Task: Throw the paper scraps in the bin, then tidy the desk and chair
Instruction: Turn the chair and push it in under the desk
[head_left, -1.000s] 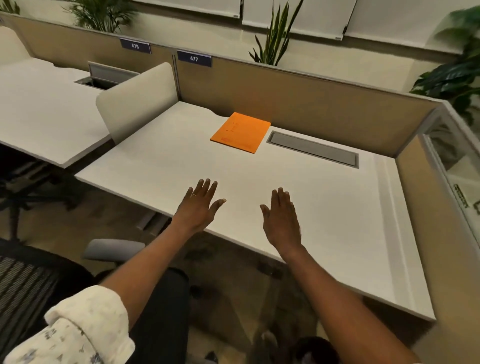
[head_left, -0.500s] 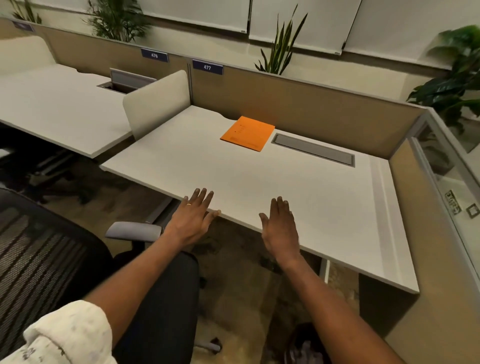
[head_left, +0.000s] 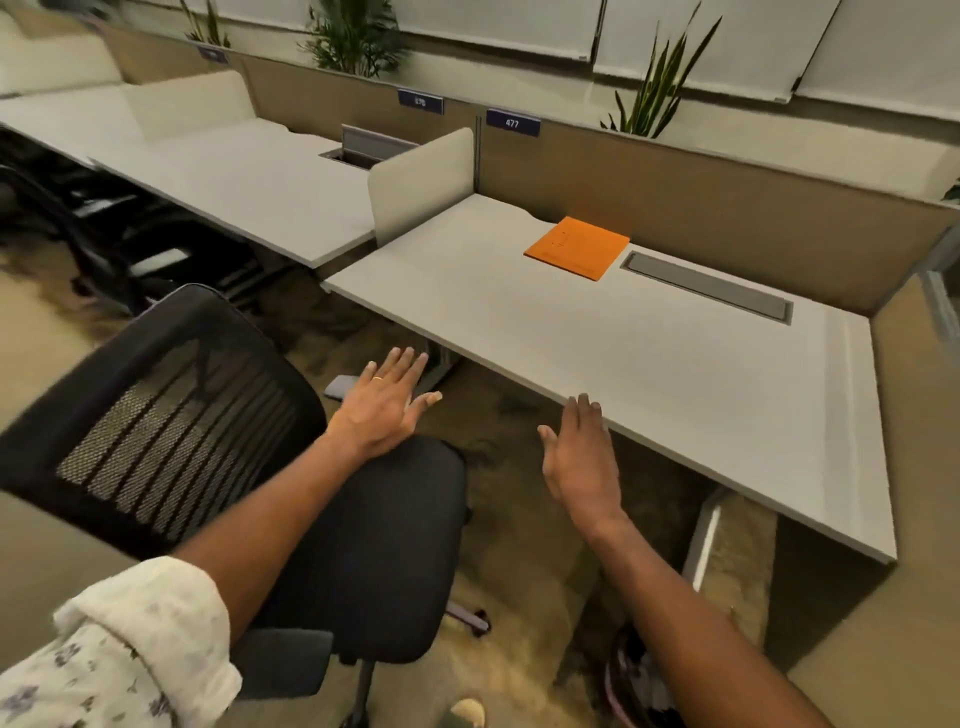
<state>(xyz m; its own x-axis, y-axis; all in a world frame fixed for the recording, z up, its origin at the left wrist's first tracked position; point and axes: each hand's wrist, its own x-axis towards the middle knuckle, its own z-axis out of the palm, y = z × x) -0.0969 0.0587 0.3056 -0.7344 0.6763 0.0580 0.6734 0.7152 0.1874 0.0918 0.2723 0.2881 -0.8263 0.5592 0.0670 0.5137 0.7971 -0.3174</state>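
While no paper scraps show anywhere on the desk (head_left: 649, 364), the bin (head_left: 636, 680) sits on the floor under its near right corner, partly hidden by the right forearm, with something pale inside that is too dim to make out. That suggests the throwing-away part is done and the tidying part is in hand.

On the desk lies only an orange notebook (head_left: 576, 248), flat near the back, just beside a grey cable hatch (head_left: 709, 287) set into the top. The chair (head_left: 332, 540) stands out from the desk, to its left, turned so its mesh back faces the camera side and its seat points toward the desk.

Both hands are empty. The left hand (head_left: 385, 402) hovers flat above the chair's seat and armrest, fingers spread wide, a ring on one finger. The right hand (head_left: 579, 457) hangs open, palm inward, just below the desk's front edge, touching nothing that I can see.

Next, I judge, the chair needs gripping by its back or armrest, swinging square to the desk and rolling under it.

A blue tag (head_left: 512, 122) on the partition behind reads "477"; its neighbour to the left is too blurred to read.
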